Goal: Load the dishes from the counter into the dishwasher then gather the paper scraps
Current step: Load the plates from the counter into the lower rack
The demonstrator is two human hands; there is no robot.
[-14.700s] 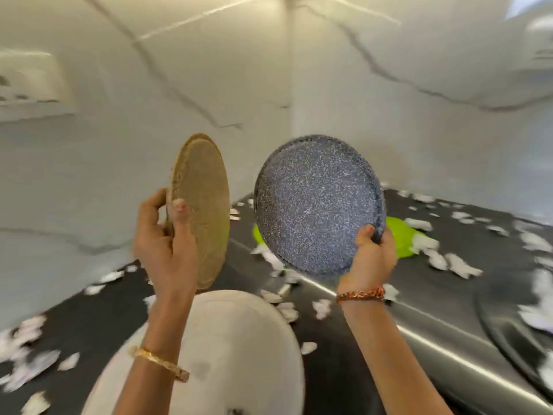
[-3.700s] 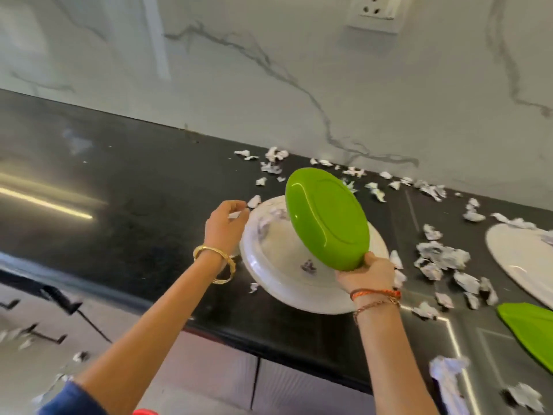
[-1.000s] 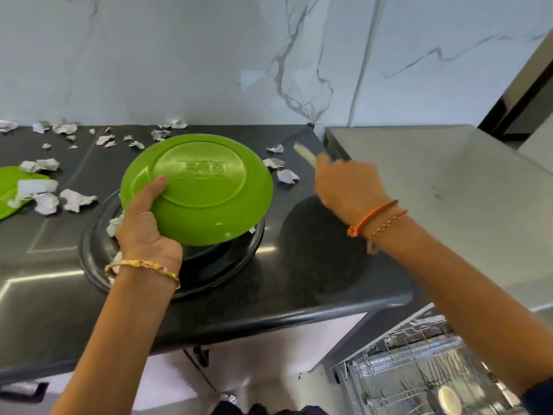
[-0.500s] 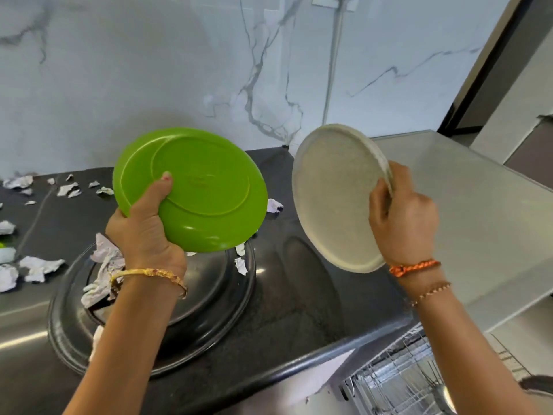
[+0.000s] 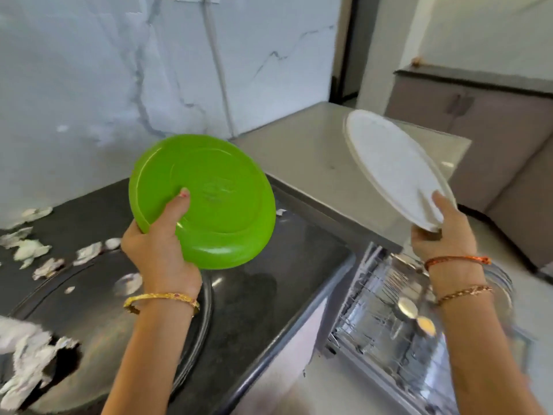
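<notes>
The left hand [image 5: 155, 250] grips the green plate [image 5: 206, 202] by its rim, tilted on edge above the bench [image 5: 269, 295]; the right hand [image 5: 443, 235] pinches the white plate [image 5: 395, 166] the same way, likely so both slot upright into the open rack [image 5: 389, 319] below right

A white marble wall [image 5: 89, 70] with grey veining is seen behind the worktop, and a thin white cable [image 5: 216, 64] is run down it from a fitting at the top edge. A pale grey appliance top [image 5: 314, 157] is set beside the dark surface, on the right. Farther right, a low taupe cabinet [image 5: 478, 115] with paired handles is placed against a plain wall, and a small brown object [image 5: 416, 61], too blurred to be identified, is seen on its dark top
</notes>
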